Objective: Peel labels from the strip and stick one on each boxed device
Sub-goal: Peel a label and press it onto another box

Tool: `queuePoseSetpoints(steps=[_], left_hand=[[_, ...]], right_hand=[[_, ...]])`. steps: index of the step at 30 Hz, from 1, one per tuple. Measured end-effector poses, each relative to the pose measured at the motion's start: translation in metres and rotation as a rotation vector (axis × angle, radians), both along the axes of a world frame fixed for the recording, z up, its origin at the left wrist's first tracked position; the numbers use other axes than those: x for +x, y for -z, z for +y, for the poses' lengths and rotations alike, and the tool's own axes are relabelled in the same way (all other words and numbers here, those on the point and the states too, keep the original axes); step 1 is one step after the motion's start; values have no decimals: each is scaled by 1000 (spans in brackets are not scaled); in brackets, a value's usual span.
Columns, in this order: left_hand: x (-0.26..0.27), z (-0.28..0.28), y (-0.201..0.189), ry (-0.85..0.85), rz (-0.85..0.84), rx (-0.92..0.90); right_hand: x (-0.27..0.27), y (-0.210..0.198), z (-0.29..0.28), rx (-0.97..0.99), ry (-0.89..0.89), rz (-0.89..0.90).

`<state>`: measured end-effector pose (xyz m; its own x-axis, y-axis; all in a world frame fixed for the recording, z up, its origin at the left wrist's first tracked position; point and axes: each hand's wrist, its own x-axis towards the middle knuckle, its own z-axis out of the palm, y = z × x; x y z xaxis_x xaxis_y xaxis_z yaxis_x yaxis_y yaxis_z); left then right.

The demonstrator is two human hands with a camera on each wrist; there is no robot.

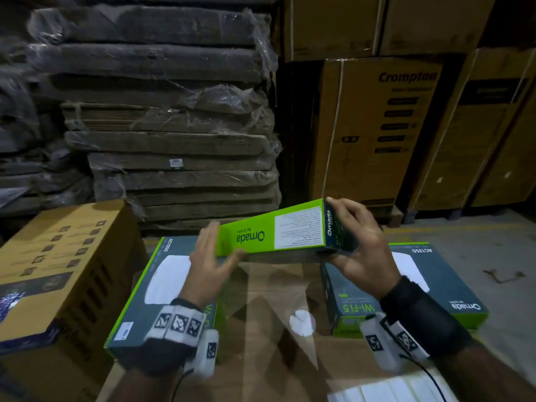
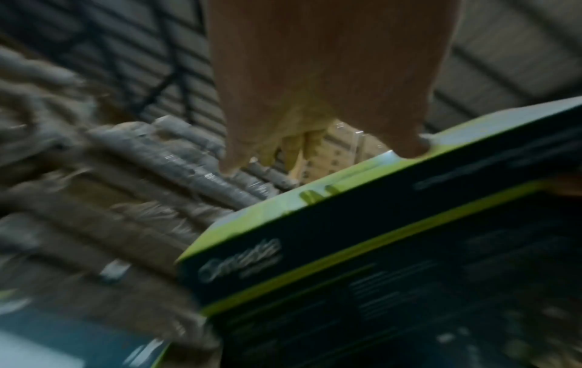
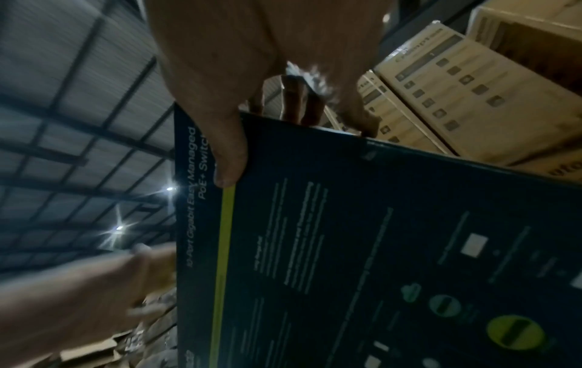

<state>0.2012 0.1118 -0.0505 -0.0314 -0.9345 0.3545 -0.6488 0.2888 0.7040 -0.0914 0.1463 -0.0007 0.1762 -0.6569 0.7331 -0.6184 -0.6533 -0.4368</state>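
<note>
Currently, tall brown cartons [image 1: 383, 126] marked "Crompton" are stacked at the back. Two flat boxes [image 1: 136, 309] marked "AC1350", "Wi-Fi 5" and "Omada" are laid on the cardboard top [image 1: 269, 329], one each side. A green-and-dark switch box [image 1: 272, 230] is held above them, "Omada by tp-link" printed on its green side, "Easy Managed PoE+ Switch" on a dark edge. Its right end is gripped by the right hand [image 1: 362, 245]; the left hand [image 1: 211, 256], fingers spread, is blurred at its left end. White label strip [image 1: 385, 391] is seen at the bottom edge.
</note>
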Motion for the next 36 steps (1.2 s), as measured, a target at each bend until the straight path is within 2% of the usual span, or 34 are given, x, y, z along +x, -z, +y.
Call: queuePoseSetpoints(steps=[2,4,7,11,13,15,16,19,21,27,30,33,36], left_hand=[[-24,19,-23,234,-109,-143],[-45,28,-40,349,-138,-250],[-62,33,-60,343,-57,-350],[-48,37,-63,337,50,-299],[-30,34,-60,308,126,-239],[-17,33,-57,311,299,-111],[-12,34,-57,343,378,-58],[-6,39,-57,387,441,15],[-4,38,-54,381,416,30],[1,36,-40,367,410,132],[-5,43,-40,341,474,133],[-5,45,-39,255,512,175],[-5,41,-29,188,623,224]], right_hand=[[11,-6,1,-46,0,87],[23,-11,3,-47,-7,184],[40,-12,7,-23,26,240],[29,-21,6,-7,-23,301],[4,-27,2,96,89,159],[-19,-29,-1,250,242,-78],[-25,-28,0,348,238,-182],[-26,-19,2,563,-27,-434],[-25,-17,5,621,-70,-529],[-19,-18,14,756,-91,-644],[-17,-12,14,748,-86,-672],[-15,-7,13,738,-103,-658],[-15,-1,13,760,-127,-581]])
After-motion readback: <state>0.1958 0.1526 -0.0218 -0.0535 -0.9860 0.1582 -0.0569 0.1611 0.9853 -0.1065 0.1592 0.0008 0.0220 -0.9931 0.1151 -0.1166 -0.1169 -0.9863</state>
